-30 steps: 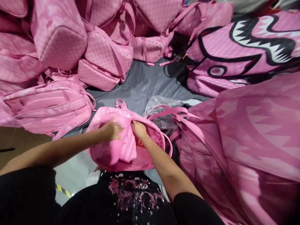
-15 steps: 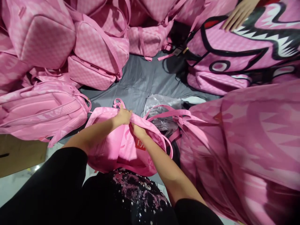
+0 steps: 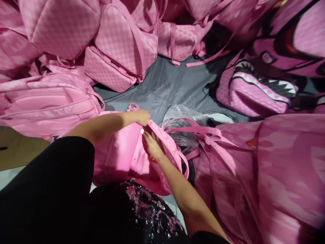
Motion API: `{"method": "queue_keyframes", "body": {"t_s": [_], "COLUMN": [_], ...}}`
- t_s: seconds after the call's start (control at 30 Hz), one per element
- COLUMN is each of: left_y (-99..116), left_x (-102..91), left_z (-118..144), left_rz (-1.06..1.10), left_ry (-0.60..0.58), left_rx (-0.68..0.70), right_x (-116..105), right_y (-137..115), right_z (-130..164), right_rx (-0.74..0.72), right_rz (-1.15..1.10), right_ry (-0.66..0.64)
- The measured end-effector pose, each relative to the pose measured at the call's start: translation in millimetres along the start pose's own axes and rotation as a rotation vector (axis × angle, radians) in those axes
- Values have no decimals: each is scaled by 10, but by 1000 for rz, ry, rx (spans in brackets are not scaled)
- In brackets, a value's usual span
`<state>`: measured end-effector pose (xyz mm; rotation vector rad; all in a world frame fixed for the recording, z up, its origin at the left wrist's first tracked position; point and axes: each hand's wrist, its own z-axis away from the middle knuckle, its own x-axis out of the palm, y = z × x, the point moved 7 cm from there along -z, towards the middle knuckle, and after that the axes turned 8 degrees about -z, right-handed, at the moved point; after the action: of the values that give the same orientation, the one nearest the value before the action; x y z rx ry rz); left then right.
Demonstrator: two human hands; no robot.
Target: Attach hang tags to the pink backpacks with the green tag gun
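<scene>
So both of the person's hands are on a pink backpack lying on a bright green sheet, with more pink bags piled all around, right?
Not quite: the sheet is grey, not green, as the head view shows. The rest holds. The left hand and the right hand are both on the pink backpack, and more pink bags are piled all around.

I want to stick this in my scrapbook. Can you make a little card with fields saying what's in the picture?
Left hand: grips the top edge of the pink backpack
Right hand: on the same backpack, fingers at its top opening
Surface: grey sheet
Beside the backpack: clear plastic bag
Around: checkered pink backpacks, shark-mouth backpack
</scene>
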<state>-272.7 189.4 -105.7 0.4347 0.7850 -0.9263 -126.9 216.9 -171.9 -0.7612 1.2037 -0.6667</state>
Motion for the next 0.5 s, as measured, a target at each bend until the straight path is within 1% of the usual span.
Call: {"method": "queue_keyframes", "body": {"t_s": [0.07, 0.17, 0.23, 0.33, 0.43, 0.5], "left_y": [-76, -118, -126, -152, -174, -169], "left_x": [-12, 23, 53, 74, 61, 46], "left_z": [22, 43, 37, 16, 11, 15], "left_rz": [25, 39, 44, 53, 56, 53], "left_ry": [-11, 0, 6, -1, -17, -25], "left_rx": [7, -9, -21, -52, -84, -92], "right_x": [0, -30, -47, 12, 170, 252], "right_y": [-44, -60, -13, 111, 198, 208], "right_z": [48, 57, 60, 87, 51, -27], "right_rx": [8, 92, 212, 454, 646, 710], "right_rz": [-77, -266, -390, -565, -812, -984], "right_ry": [19, 140, 270, 440, 497, 504]}}
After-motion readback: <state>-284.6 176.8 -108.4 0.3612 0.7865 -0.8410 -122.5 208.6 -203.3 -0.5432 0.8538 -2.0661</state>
